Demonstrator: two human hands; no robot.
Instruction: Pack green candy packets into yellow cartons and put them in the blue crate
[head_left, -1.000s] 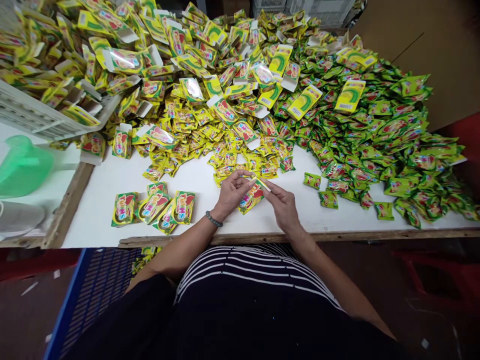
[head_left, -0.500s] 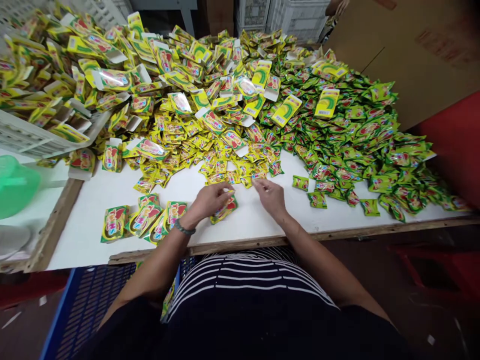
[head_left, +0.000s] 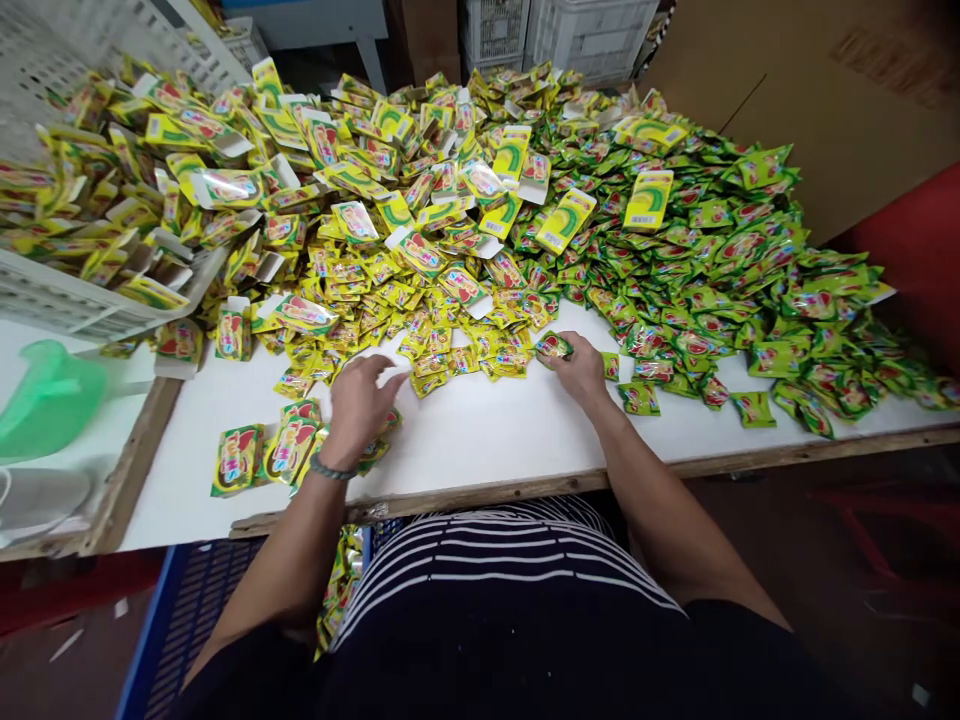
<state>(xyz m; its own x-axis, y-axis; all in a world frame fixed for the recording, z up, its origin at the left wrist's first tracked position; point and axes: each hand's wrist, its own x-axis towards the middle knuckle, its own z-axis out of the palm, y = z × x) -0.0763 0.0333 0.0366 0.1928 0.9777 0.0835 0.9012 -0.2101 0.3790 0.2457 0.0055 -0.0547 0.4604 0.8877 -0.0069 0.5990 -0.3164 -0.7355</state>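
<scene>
My left hand (head_left: 358, 405) is raised over the near left of the table, thumb and fingers apart, with nothing between them. Partly hidden beneath it lies a small yellow-green carton (head_left: 380, 447), beside several similar cartons (head_left: 238, 458) lying flat. My right hand (head_left: 579, 372) pinches a green candy packet (head_left: 553, 346) at the near edge of the heap. Small yellow packets (head_left: 450, 362) lie between the two hands. To the right spreads a large heap of green packets (head_left: 697, 250).
Open cartons (head_left: 225, 187) are piled at the back left, spilling from a white crate (head_left: 82, 295). A green plastic scoop (head_left: 56, 395) and a white cup (head_left: 41, 500) stand at far left. A blue crate (head_left: 187, 600) sits below the wooden table edge (head_left: 510, 490). A cardboard box (head_left: 825, 120) stands back right.
My left hand has moved left with the carton, let go of it near the others and opened. My right hand has moved right and taken hold of a green candy packet.
</scene>
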